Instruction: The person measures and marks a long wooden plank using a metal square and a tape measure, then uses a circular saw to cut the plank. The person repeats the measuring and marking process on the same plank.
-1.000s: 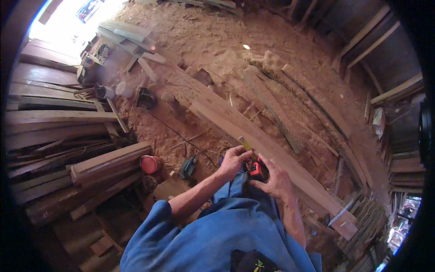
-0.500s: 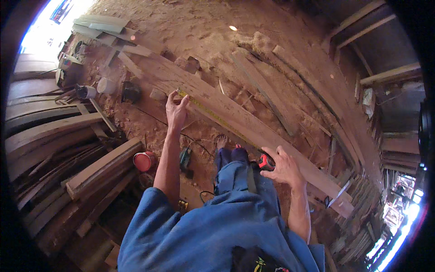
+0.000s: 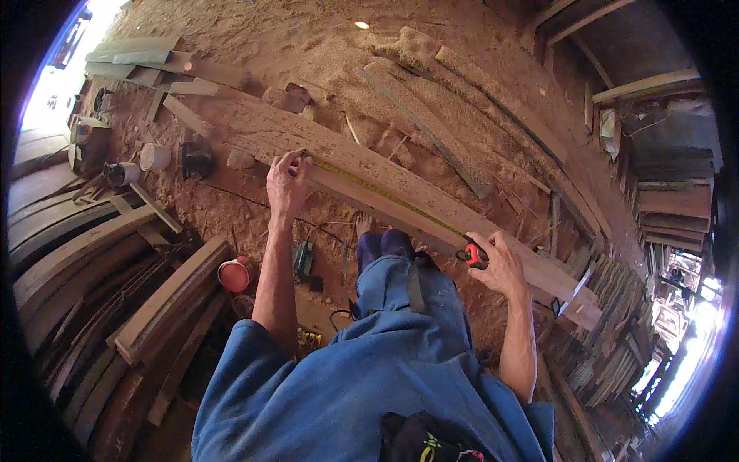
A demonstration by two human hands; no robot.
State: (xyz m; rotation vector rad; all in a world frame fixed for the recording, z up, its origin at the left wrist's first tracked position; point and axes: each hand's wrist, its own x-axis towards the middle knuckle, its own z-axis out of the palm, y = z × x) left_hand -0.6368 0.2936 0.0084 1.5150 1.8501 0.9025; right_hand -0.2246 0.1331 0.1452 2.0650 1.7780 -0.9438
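Note:
A long wooden plank (image 3: pixel 346 154) runs slantwise in front of me, from the far left to the near right. Along its near edge stretches the yellow blade of a tape measure (image 3: pixel 385 194). My left hand (image 3: pixel 288 181) pinches the blade's end at the plank's edge. The red and black case of the tape measure (image 3: pixel 476 256) sits in my right hand (image 3: pixel 500 266), whose fingers curl over it at the plank's near edge. A white square-like tool (image 3: pixel 577 291) lies across the plank's right end.
A green power tool (image 3: pixel 303 259) rests on the ground by my left forearm. Beside stacked boards (image 3: pixel 169 296) on the left stands a red-rimmed bucket (image 3: pixel 234 275). Farther off are a white bucket (image 3: pixel 155 157) and loose planks (image 3: pixel 427 127) in sawdust.
My right hand has moved right along the plank with the tape case and now lies against the plank's edge. More blade is drawn out. The whole view has shifted a little.

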